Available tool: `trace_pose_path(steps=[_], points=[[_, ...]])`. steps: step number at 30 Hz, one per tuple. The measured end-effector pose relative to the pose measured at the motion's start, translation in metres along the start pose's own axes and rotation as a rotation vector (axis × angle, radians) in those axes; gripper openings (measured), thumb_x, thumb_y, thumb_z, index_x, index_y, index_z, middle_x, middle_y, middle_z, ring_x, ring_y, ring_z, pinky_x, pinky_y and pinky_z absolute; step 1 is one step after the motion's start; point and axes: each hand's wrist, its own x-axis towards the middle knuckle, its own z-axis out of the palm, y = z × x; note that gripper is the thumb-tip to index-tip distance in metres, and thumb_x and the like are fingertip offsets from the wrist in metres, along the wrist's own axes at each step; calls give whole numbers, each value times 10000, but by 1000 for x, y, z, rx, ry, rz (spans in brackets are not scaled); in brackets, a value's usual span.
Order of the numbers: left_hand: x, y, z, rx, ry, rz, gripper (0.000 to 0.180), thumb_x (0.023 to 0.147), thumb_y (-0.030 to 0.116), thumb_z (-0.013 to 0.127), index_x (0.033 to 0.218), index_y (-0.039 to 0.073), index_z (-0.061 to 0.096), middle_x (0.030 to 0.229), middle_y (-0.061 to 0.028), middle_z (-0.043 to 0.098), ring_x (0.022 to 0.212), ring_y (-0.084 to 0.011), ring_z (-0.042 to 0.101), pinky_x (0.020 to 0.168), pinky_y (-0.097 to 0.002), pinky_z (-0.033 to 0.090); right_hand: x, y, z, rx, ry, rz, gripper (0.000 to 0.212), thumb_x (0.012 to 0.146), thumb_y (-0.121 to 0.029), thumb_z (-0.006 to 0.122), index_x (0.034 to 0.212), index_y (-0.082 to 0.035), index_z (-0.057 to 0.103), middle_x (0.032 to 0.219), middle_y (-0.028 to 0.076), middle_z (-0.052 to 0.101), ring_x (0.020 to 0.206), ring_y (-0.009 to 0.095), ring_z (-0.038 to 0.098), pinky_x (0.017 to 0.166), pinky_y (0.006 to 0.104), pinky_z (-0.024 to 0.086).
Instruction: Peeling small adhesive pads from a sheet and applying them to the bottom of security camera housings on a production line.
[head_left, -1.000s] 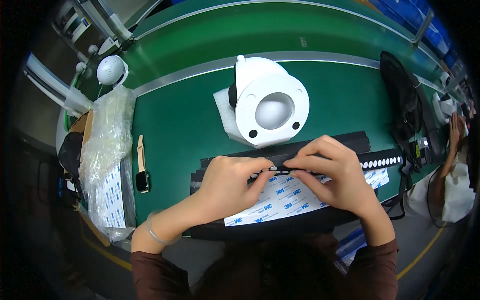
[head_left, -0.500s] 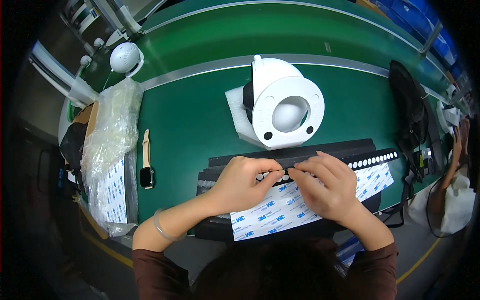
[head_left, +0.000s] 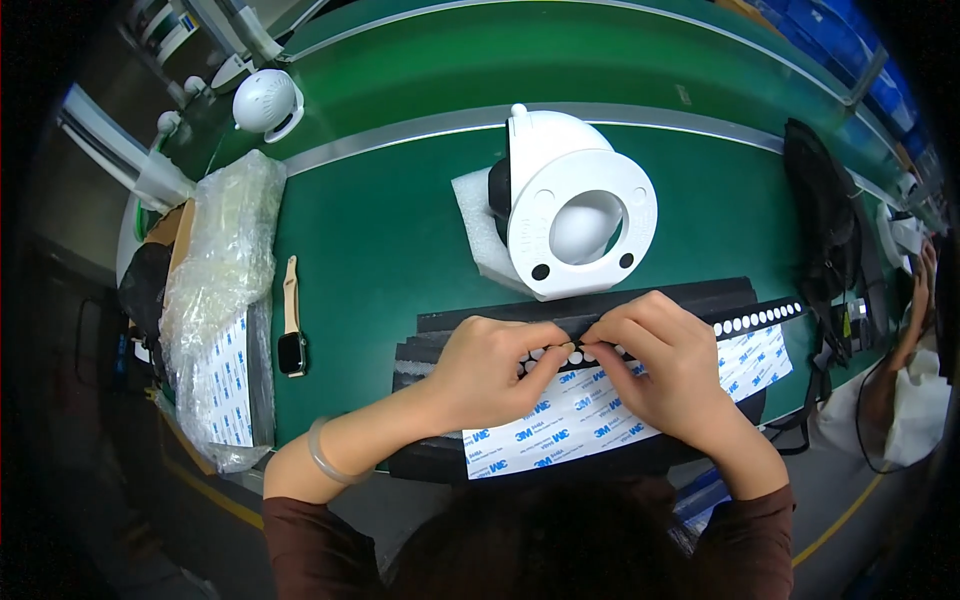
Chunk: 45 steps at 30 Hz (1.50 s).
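Fingertip to fingertip, my left hand and my right hand pinch a small round pad between them. It looks dark with a pale face; the fingers partly cover it. Below them lies a white-and-blue printed adhesive backing sheet with a black strip carrying a row of white round dots. Beyond my hands a white ball-shaped device leans on white foam. Its ring-shaped base faces me, with two black round pads on the near side and two bare round recesses on the far side.
Black foam sheets lie under the backing sheet. A watch and bubble-wrapped packaging are at left. A second white device sits at the back left. A black bag and another person's arm are at right.
My right hand's fingers have drawn together into a pinch against the left fingertips. The white device at the back left has shifted away and to the right.
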Motion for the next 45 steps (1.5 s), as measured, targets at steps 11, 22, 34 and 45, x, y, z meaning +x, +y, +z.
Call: trace_pose_path(steps=[11,22,34,45], points=[[-7,1,6,51,114,1,69,733,55,590,787,24,619,663,-125,610,570,-231,616,501,-271,460,13,2,-7,-5,-197,-23,117,626,-51,640,694,-78,549,666,18,510,611,192,519,528,292,420],[-13,1,15,-240,226,-167,548,754,-19,608,1110,6,192,610,-74,549,590,-118,590,553,-229,465,14,-9,-10,-220,-138,-277,156,595,-37,624,743,-13,581,946,74,559,852,212,556,740,342,446],[-15,0,16,-166,302,23,887,738,31,624,1319,-13,-44,625,-98,557,537,-179,575,506,-258,453,62,-8,-39,75,191,-74,79,676,17,617,748,0,591,959,145,580,872,245,577,723,296,458],[-14,6,8,6,233,50,895,751,79,601,1354,13,-56,717,-124,587,506,-218,563,436,-305,437,81,-6,-15,227,193,100,54,693,-27,645,732,-3,617,900,77,596,777,140,583,662,229,466]])
